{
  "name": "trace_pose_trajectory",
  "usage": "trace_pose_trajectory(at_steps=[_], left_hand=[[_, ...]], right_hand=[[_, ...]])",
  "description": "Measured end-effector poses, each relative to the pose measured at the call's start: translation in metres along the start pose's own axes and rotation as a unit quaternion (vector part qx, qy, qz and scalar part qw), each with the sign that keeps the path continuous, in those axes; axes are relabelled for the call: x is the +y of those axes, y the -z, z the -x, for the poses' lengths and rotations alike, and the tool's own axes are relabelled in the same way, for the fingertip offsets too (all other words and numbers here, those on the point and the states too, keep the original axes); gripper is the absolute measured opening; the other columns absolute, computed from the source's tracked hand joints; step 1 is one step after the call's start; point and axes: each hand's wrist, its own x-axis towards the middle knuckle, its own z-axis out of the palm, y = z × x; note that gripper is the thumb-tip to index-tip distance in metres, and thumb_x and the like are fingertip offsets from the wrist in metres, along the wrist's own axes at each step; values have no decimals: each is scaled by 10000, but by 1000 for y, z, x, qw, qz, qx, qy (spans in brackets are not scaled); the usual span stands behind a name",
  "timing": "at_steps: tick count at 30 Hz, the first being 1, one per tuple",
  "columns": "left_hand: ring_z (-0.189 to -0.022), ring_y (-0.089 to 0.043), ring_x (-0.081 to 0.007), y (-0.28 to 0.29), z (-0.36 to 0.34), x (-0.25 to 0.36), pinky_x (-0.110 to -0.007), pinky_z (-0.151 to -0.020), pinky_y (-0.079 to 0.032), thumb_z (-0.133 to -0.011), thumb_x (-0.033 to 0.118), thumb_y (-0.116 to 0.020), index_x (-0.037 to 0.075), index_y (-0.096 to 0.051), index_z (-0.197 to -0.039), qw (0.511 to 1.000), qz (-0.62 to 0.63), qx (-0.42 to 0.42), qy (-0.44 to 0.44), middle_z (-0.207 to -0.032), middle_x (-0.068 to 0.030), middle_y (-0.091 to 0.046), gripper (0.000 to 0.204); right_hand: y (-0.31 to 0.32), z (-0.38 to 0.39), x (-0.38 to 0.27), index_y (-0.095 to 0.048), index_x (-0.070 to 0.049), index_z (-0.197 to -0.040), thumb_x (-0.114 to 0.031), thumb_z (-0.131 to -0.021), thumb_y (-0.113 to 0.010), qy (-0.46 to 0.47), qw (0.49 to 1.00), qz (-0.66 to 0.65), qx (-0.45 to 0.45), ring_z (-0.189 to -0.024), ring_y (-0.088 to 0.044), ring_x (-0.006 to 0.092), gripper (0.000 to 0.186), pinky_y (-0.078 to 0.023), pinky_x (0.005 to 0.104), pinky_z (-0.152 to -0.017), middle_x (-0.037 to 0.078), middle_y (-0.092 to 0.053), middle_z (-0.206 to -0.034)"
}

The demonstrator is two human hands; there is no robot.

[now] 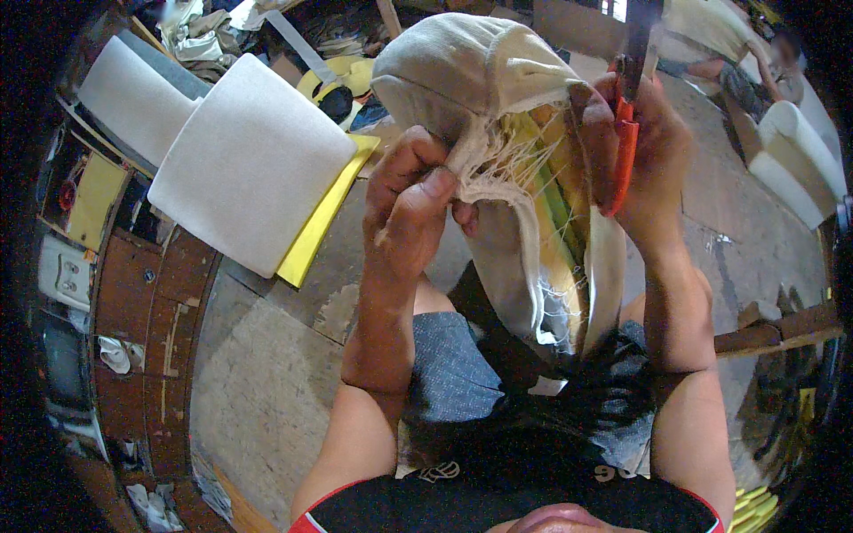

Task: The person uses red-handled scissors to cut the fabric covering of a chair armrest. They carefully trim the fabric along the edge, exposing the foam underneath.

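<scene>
Nearby, at the lower edge, we had our black shirt with red sleeve trim, and past it our blue-grey speckled cloth shorts. Over our lap, between our two hands, we had a bulky pale cream fabric cushion, gaping along the side facing us. Our left hand pinched the frayed fabric edge between thumb and curled fingers; our right hand was closed round orange-handled, dark-bladed scissors, near the opening's other side. We could not tell whether the blades were parted.

As we judged it, the work was partway: a long stretch was undone, baring yellow and green foam, while loose whitish threads bridged the gap and the rounded top looked closed.

Beyond, to the left, we saw a flat off-white padded panel with a bright yellow sheet showing beneath, then heaped crumpled cloth; far right, another person beyond a pale upholstered piece.
</scene>
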Motion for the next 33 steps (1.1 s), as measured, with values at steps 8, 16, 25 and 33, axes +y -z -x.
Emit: trace_pose_trajectory(at_steps=[8,16,25,33], left_hand=[[-633,-560,-120,-7,-5,-5,-287,-577,-495,-942,185,-566,31,-518,-918,986,-124,44,-99,-739,-40,-560,163],[-642,-550,-105,-8,-19,9,-286,-581,-493,-949,210,-608,41,-535,-915,964,-257,-15,-72,-769,-25,-573,187],[-734,-583,-115,4,-8,-69,-264,-657,-501,-938,118,-639,39,-552,-979,923,-357,14,-146,-854,-28,-590,124],[-917,-628,-176,-28,49,-114,-318,-821,-515,-981,162,-579,26,-583,-1096,956,-225,-99,-158,-994,-91,-649,179]], right_hand=[[10,4,0,-648,-37,-943,-224,-915,-694,-94,993,-42,-65,-649,-533,79,194,-414,248,-586,15,-596,-736],[27,38,-2,-667,-26,-1029,-306,-891,-737,-269,955,-28,-119,-660,-559,102,320,-450,273,-612,38,-635,-753],[12,103,71,-645,-31,-1121,-248,-857,-788,-159,985,43,-49,-780,-571,80,371,-457,246,-702,9,-663,-863],[20,141,118,-618,-22,-1170,-285,-920,-672,-170,984,23,-54,-813,-672,243,366,-512,355,-737,179,-699,-956]])
